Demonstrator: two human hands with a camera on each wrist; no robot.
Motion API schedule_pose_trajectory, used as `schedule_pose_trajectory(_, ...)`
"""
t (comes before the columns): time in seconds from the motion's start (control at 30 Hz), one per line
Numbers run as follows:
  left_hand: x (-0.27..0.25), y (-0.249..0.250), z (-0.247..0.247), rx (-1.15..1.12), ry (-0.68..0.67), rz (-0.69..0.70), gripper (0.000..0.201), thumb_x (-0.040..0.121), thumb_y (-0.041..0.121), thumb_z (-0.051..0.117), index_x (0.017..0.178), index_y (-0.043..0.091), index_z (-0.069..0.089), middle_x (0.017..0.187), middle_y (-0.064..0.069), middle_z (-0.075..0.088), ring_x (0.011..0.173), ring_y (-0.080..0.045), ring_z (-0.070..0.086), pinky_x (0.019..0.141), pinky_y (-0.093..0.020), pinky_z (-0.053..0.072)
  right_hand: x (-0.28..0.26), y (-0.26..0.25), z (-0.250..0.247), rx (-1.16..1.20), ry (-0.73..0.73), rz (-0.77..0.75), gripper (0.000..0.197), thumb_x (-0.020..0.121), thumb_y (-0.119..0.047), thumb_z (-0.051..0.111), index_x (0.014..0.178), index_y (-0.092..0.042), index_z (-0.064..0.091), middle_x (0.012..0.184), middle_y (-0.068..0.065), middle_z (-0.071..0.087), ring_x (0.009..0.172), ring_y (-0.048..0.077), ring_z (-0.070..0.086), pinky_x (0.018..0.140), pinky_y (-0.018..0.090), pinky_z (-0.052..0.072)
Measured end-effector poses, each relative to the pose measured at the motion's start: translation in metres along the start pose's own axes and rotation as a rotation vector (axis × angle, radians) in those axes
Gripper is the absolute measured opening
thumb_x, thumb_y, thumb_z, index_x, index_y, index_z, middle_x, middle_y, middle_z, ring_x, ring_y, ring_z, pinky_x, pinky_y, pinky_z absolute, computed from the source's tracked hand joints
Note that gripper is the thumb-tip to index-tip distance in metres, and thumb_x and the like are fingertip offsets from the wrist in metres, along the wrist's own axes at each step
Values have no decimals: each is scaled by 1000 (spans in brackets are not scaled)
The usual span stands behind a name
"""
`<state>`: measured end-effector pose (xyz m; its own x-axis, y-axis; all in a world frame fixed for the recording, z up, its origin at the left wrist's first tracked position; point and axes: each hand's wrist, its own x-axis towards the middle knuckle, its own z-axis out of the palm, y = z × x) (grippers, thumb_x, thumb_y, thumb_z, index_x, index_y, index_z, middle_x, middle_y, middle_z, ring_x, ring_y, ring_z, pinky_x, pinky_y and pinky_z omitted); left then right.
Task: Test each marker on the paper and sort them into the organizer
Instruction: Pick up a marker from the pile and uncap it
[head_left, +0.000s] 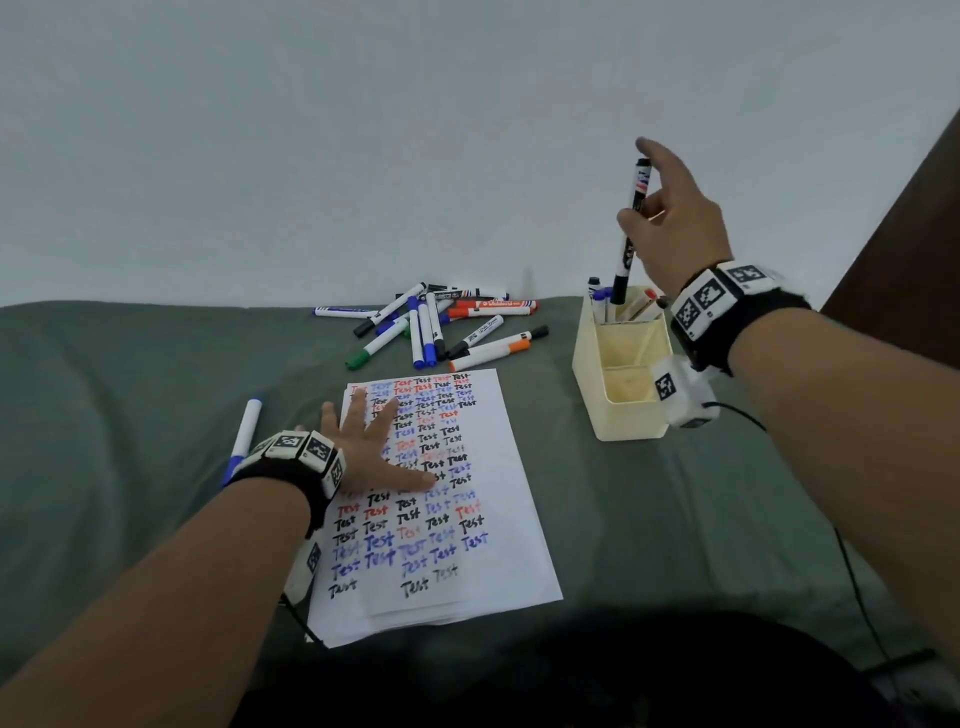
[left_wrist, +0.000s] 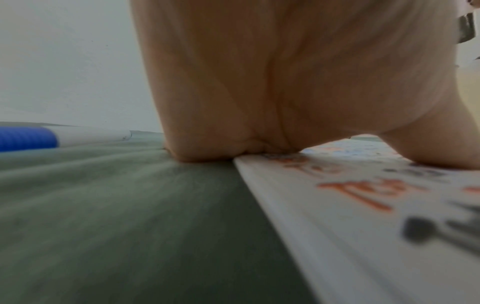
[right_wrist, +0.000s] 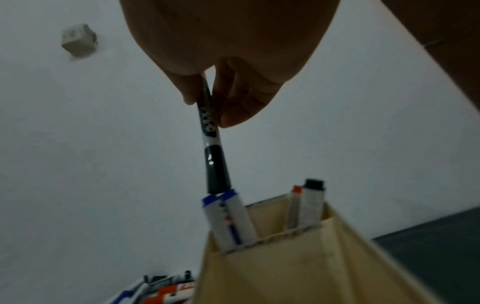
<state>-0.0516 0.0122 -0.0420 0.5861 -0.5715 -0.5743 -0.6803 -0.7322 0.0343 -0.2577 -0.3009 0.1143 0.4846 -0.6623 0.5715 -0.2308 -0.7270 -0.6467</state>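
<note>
Head looks down; wrist views sit close, sharing the organizer (head_left: 621, 364).

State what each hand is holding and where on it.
The right hand pinches a black-capped marker around mid-barrel, cap down over the organizer. The left hand holds nothing; it lies flat on the paper.

Matt green cloth (head_left: 130, 374), glossy plastic organizer (head_left: 623, 415)
</note>
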Motion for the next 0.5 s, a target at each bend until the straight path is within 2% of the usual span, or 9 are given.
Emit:
schedule_pose_trajectory(0.1,0,0,-1,-2,-4,3,144,28,114,33,143,55,-31,157,8,-42,148,-38,-28,114,-72,-3,3,10,-5,-119,-51,-9,54,92,-23,64,135,-50,45,91,0,67,78,10,63,75,24,52)
schedule_pose_trajectory(0.17,-1,0,-1,-3,-6,3,145,28,114,34,143,55,-31,157,8,-41,148,-38,-27,115,-71,-3,-1,15,-1,-141,-87,3,52,91,-23,66,131,-50,46,94,-1,67,80,16,64,77,35,56)
schedule_pose_trajectory(0.2,-1,0,-1,-4,-7,4,145,28,114,34,143,55,-31,157,8,-41,148,-38,-27,115,-71,-3,-3,18,2,-140,-88,11,51,91,-22,66,130,-49,46,94,-3,66,81,18,64,76,35,56)
schedule_pose_trajectory(0.27,-1,0,-1,-5,-9,6,144,28,113,34,143,55,-31,157,8,-41,148,-38,-27,115,-71,-3,-5,22,7,-131,-49,22,51,90,-21,67,131,-45,48,90,-6,65,79,17,63,73,29,52)
schedule_pose_trajectory(0.37,-2,0,-2,-8,-12,3,145,28,113,35,143,55,-31,157,8,-41,148,-37,-28,115,-71,-4,-4,23,12,-161,-33,39,50,89,-20,70,131,-39,49,83,-13,60,73,6,58,64,18,42)
schedule_pose_trajectory(0.5,-1,-1,-1,-15,-2,9,144,28,113,35,143,55,-30,157,9,-40,149,-36,-27,114,-71,-4,-9,27,16,-252,-111,92,40,89,-19,72,121,-33,54,93,-2,66,81,19,64,72,28,49)
